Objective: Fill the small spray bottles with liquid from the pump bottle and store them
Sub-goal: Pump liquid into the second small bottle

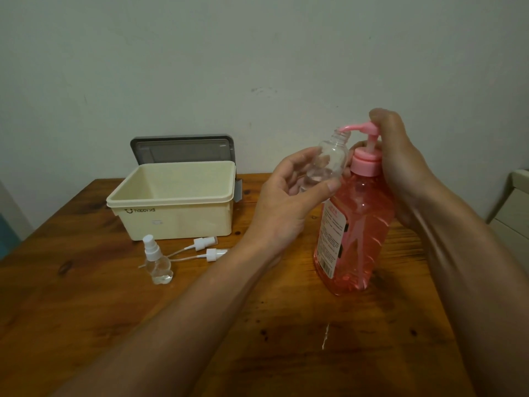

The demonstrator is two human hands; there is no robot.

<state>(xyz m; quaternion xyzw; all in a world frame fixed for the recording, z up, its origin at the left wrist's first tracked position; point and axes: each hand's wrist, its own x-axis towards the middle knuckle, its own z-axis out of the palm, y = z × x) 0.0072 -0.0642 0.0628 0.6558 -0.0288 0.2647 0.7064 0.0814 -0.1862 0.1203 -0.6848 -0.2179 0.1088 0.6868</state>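
Left grip (286, 196) is clamped on a small clear bottle (329, 159), with the thumb across its near side and the fingers curled behind it. It holds the bottle uncapped and tilted, so that the open mouth sits right under the tip of the pink pump head (360, 128). Right grip (400, 167) is curled over the back of that pump head, fingers closed on top. The pump bottle (357, 224) stands upright on the wooden surface (257, 325), holding pink liquid, its label turned to the left. Whether the small bottle holds anything I cannot tell.

Well apart to the left, a cream box (177, 207) stands open near the wall, its grey lid (183, 149) upright behind it. In front of the box stands a capped spray bottle (156, 259). Just beside it lie two loose spray heads (204, 242) (213, 254), their thin tubes pointing left. A pale streak (325, 336) marks the surface nearer the person.

Both forearms are bare. The left reaches in diagonally from the lower left. The right comes up from the lower right, its wrist bent over the pump.
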